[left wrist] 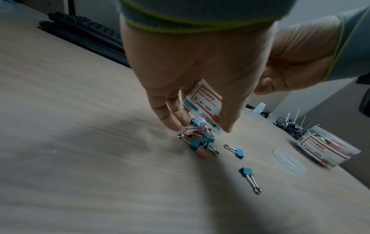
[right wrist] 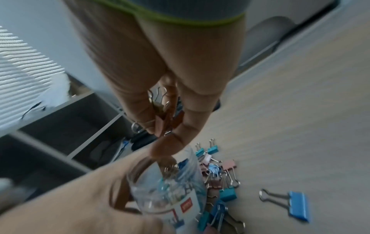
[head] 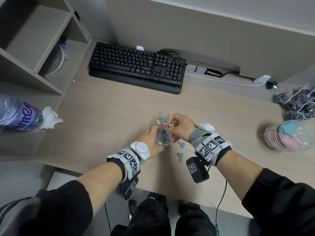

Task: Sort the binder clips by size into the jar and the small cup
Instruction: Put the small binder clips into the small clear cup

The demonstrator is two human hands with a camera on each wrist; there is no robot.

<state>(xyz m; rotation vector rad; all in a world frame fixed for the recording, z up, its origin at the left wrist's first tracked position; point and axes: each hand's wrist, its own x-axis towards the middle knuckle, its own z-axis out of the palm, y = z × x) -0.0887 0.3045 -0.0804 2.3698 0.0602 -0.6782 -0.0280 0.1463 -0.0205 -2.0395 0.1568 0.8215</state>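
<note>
My left hand (head: 150,140) wraps the small cup (head: 162,137), its mouth tilted up toward my right hand (head: 180,126), which pinches a bunch of small binder clips (right wrist: 162,117) just above and beyond the rim. The drop runs short, down and toward me. Loose clips (head: 164,120) lie just beyond the cup; the jar (head: 289,135) sits well off right.

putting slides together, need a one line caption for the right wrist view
Right hand pinches binder clips above the clear small cup gripped by the left hand, loose clips beside it.
</note>
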